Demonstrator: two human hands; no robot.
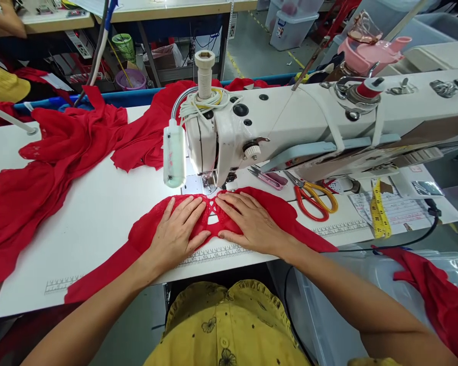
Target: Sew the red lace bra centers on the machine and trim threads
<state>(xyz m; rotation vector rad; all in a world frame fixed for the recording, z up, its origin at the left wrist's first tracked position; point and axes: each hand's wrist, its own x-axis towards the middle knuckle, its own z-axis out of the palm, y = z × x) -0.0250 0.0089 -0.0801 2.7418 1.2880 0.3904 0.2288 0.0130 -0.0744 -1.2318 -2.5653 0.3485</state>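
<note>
A red fabric piece (290, 216) with a lace middle lies on the white table (99, 218) in front of the sewing machine (290, 127). My left hand (175, 234) lies flat on its left part, fingers stretched toward the needle area (209, 183). My right hand (252, 221) presses flat on the right part, fingers spread and pointing left. The two hands almost meet at the lace. Neither hand grips anything.
A heap of red fabric (53, 162) covers the table's left and back. Red-and-yellow scissors (313, 198), small snips (267, 178) and a yellow tape measure (379, 213) lie to the right. A lamp (174, 152) hangs beside the machine head. A clear bin with red cloth (438, 300) stands at right.
</note>
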